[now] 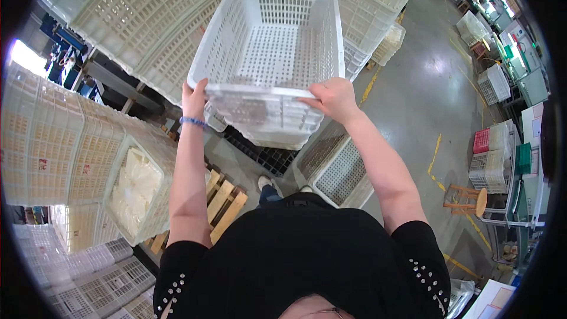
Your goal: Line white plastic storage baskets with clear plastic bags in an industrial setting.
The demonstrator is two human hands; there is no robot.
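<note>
Head view, the only one I have: a white perforated crate fills the upper centre of the frame, held out in front of the body by its near rim, open side up, so I look straight into its empty slotted floor. I judge the two-point grip at the near corners keeps it level and clear of the body. Left hand, centre-left with a blue wristband just below it, is clamped on the near-left corner, fingers curled over the rim, thumb side toward me. Right hand, centre-right, is closed over the near-right rim, knuckles up, fingers wrapped down the outer wall; fingertips are hidden behind the plastic. Under the crate, more white crates sit nested in a stack, touching or nearly touching it; I cannot tell which. Another empty crate lies lower right of centre, by a shoe. Wooden pallet lower left; a crate of pale bagged material at the left; walls of stacked crates across the upper left. Wooden stool on grey floor, right.
</note>
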